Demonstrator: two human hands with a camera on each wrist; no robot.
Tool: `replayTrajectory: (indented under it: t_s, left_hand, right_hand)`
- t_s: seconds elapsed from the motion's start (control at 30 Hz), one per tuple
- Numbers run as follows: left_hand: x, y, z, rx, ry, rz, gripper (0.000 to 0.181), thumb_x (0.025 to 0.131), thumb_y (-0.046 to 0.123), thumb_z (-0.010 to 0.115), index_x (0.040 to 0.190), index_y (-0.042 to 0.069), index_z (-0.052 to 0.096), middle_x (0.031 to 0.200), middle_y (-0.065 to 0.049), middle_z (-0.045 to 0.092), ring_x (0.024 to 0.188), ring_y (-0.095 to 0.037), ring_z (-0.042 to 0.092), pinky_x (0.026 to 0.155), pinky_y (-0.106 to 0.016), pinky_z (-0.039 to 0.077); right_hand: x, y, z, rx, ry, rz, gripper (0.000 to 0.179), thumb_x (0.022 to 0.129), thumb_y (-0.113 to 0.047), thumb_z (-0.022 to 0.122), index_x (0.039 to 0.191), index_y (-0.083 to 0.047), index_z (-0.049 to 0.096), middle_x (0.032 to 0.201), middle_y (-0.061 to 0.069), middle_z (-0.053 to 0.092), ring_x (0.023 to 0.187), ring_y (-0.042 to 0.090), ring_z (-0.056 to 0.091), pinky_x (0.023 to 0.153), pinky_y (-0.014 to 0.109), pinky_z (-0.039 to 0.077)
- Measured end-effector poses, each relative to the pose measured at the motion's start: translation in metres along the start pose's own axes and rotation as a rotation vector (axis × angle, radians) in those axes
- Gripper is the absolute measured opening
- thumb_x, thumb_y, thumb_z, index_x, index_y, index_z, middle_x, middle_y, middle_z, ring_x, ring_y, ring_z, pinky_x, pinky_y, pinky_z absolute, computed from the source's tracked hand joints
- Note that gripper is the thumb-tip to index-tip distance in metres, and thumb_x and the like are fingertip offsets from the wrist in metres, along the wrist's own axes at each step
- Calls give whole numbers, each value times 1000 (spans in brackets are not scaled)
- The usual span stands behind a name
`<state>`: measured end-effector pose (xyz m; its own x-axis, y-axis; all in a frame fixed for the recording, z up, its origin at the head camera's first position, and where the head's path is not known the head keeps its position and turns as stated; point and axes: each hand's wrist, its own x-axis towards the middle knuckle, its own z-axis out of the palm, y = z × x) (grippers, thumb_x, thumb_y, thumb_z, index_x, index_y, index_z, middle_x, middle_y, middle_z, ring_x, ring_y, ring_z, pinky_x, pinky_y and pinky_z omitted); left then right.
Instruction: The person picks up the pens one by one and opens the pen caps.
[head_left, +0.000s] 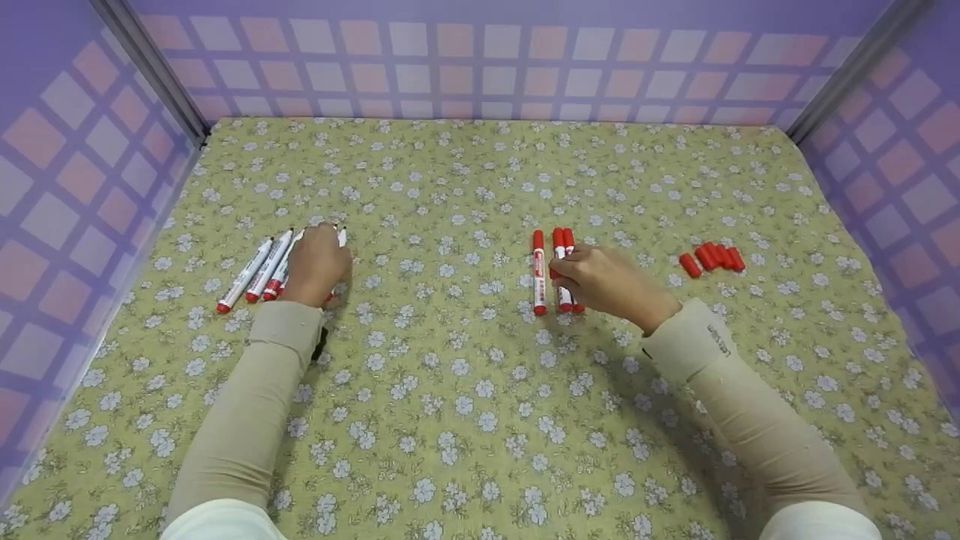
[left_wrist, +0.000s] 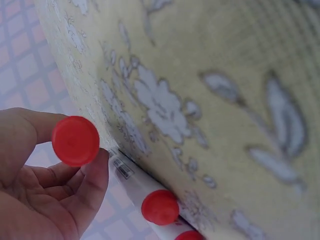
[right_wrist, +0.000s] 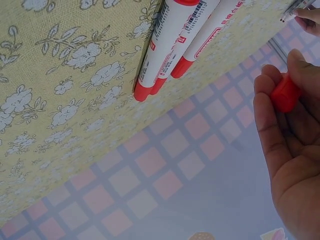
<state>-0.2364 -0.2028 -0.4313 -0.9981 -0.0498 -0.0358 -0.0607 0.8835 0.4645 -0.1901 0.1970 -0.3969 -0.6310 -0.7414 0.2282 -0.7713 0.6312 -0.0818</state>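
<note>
Your left hand (head_left: 319, 259) pinches a marker (left_wrist: 75, 141), base wristward, likely leaving its tip free, while your right hand (head_left: 609, 285) pinches a red cap (right_wrist: 285, 95).

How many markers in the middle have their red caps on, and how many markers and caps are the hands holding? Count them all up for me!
Capped markers in the middle: 3
Held marker, pinched by the left hand: 1
Held red cap, in the right hand: 1
Total: 5
</note>
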Motion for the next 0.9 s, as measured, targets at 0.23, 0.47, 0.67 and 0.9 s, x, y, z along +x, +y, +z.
replayTrajectory:
  t_s: [0.23, 0.47, 0.67, 0.9]
  left_hand:
    - [0, -3, 0, 14, -13, -20, 23, 91, 2, 44, 69, 6, 46, 64, -9, 38, 51, -16, 28, 44, -32, 29]
    - [-1, -4, 1, 50, 2, 4, 25, 92, 4, 47, 67, 6, 46, 67, -14, 44, 53, -20, 32, 46, -34, 29]
    - [-1, -5, 1, 107, 21, 17, 31, 92, 6, 48, 62, 7, 43, 65, -14, 45, 55, -23, 36, 47, -36, 31]
    - [-2, -4, 0, 106, 14, 19, 35, 93, 7, 48, 59, 10, 37, 64, -13, 41, 53, -22, 34, 47, -35, 30]
  right_hand:
    - [0, 1, 1, 8, 2, -7, 7, 89, -8, 68, 88, -1, 69, 73, 10, 67, 60, 19, 59, 55, 31, 49]
    - [-1, 1, 1, 26, -13, -4, 7, 89, -7, 68, 90, 0, 70, 75, 11, 68, 60, 18, 60, 55, 30, 50]
    - [-1, 1, 1, 35, -16, -3, 7, 89, -7, 67, 88, -1, 69, 73, 10, 67, 59, 17, 58, 54, 29, 49]
    - [-2, 1, 1, 37, -16, 4, 6, 89, -6, 67, 87, -1, 70, 73, 10, 68, 59, 16, 58, 54, 29, 49]
